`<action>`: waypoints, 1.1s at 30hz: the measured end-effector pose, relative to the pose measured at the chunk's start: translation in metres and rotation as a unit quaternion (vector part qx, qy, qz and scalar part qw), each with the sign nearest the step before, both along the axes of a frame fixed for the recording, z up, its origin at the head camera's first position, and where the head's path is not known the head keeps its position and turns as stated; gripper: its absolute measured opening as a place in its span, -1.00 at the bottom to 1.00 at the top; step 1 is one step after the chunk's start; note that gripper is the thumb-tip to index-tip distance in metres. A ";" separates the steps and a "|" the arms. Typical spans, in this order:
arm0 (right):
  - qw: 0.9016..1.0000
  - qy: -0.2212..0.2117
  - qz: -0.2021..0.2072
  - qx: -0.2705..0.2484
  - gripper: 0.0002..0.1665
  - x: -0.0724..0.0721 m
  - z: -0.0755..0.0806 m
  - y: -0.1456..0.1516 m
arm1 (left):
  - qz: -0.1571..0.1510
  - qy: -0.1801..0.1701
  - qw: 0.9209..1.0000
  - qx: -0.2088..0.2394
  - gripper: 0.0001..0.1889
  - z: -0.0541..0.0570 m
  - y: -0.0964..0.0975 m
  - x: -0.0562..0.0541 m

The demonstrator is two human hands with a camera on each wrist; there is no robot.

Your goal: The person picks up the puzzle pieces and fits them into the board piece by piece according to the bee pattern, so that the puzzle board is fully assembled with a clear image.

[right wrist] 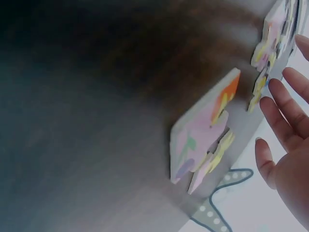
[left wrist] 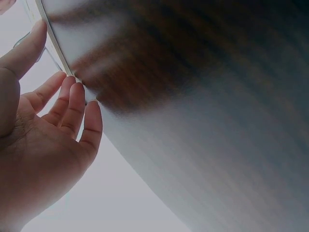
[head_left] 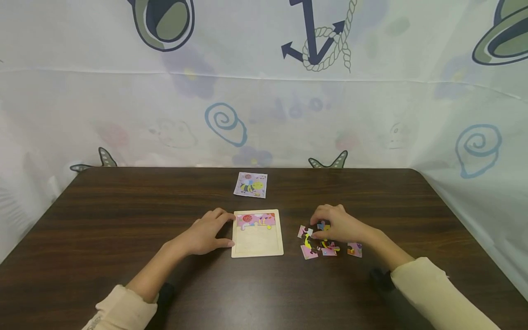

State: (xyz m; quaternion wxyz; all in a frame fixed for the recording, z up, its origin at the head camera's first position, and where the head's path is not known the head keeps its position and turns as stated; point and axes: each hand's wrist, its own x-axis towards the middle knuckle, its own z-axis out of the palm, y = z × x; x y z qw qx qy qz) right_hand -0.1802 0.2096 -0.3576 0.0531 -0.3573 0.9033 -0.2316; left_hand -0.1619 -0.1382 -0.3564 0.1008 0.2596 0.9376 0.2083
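A square pale wooden puzzle tray (head_left: 257, 243) lies mid-table, with pink pieces (head_left: 257, 219) fitted along its top row. At its left edge my left hand (head_left: 208, 232) rests, thumb and fingertips touching the frame; the left wrist view shows the fingers loosely bent. Right of the tray lies a cluster of loose jigsaw pieces (head_left: 309, 252). My right hand (head_left: 340, 224) reaches over them, thumb and index finger apart, and hides some. One piece (head_left: 354, 249) lies by itself under the right wrist; a pink and orange piece (right wrist: 200, 133) shows large in the right wrist view.
A square picture card (head_left: 251, 185) with a bee on it lies behind the tray. The dark wooden table (head_left: 123, 211) ends at a printed cloth backdrop (head_left: 264, 119). Both forearms in pale sleeves come in from the front.
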 end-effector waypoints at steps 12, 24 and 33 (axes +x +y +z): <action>0.999 0.009 -0.018 0.038 -0.73 0.007 -0.002 -0.004 | -0.002 -0.001 1.000 0.002 -0.37 0.001 0.000 0.001; 0.999 0.009 -0.020 0.044 -0.75 0.005 -0.005 -0.006 | -0.002 -0.004 1.000 0.000 -0.37 0.002 0.000 0.001; 0.999 -0.009 -0.023 0.045 -0.76 0.005 -0.003 -0.007 | -0.001 -0.006 1.000 -0.001 -0.36 0.002 0.001 0.000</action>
